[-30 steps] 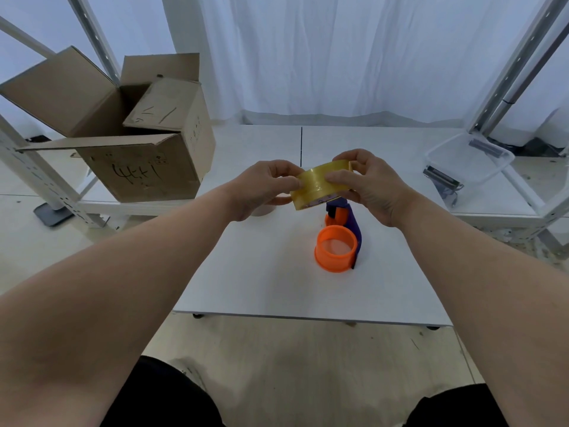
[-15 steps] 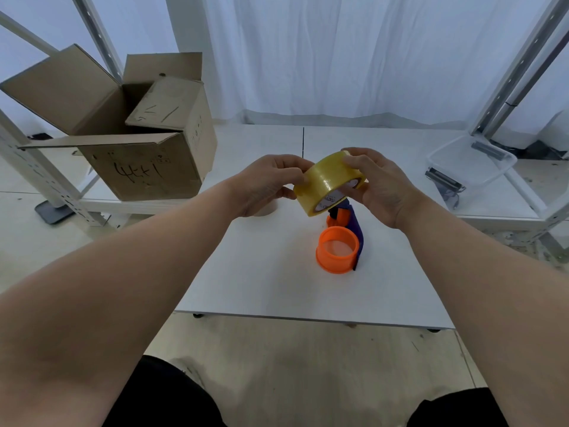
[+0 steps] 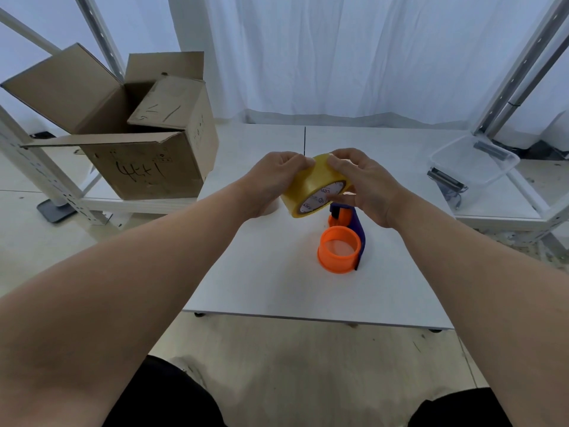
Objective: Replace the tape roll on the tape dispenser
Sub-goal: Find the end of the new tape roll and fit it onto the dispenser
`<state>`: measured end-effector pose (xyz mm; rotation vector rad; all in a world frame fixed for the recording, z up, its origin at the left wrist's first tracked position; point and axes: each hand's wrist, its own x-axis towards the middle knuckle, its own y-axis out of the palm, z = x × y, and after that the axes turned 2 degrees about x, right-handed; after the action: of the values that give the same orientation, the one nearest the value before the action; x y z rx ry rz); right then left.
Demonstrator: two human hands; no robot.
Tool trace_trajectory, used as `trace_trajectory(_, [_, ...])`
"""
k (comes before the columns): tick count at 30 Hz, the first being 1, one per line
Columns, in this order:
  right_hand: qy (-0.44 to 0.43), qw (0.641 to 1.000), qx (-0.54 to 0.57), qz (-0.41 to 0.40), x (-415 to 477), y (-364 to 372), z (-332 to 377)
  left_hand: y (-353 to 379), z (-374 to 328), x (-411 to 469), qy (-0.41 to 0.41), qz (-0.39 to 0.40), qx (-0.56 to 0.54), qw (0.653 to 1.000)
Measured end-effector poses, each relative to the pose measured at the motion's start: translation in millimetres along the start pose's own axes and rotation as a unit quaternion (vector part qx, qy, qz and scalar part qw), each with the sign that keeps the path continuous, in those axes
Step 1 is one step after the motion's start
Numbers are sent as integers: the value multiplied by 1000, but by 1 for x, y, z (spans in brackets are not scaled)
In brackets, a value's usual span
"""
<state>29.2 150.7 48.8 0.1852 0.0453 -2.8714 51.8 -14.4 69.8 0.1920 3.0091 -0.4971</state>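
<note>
A yellowish roll of clear tape [image 3: 311, 184] is held in the air above the white table [image 3: 277, 288], tilted so its printed white core faces me. My left hand [image 3: 274, 180] grips its left side and my right hand [image 3: 366, 183] grips its top and right side. Just below and in front lies the tape dispenser [image 3: 341, 245]: an orange hub ring with nothing on it, fixed to a purple body. The dispenser's far end is hidden behind my right hand.
An open cardboard box [image 3: 129, 131] stands on a low shelf at the left. A clear plastic tub [image 3: 474, 164] with metal parts sits at the right on another shelf. A white curtain hangs behind the table. A pale round object peeks out under my left hand.
The roll has been turned in my hands: it was edge-on a second ago, and its printed core now faces me. Both hands have shifted slightly on it.
</note>
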Motion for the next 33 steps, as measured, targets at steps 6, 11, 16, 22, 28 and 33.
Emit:
trace_trajectory(6, [3,999,-41,12,-2,1,2,-1,2,1,20,2,-2,1000])
trace_trajectory(11, [8,999,-32,-39,-3,2,2,-10,10,6,117,5,206,972])
trace_trajectory(16, [27,996,-65,-63,-2,4,4,-16,20,10,172,-22,309,935])
trace_trajectory(22, [18,987,-146,-68,-3,18,5,-16,23,10,207,-16,345,916])
trace_trajectory(28, [32,990,-128,-47,-2,14,6,-17,23,10,212,-18,344,915])
trace_trajectory(33, [-73,903,-422,-37,-6,10,10,-18,26,9,161,32,285,944])
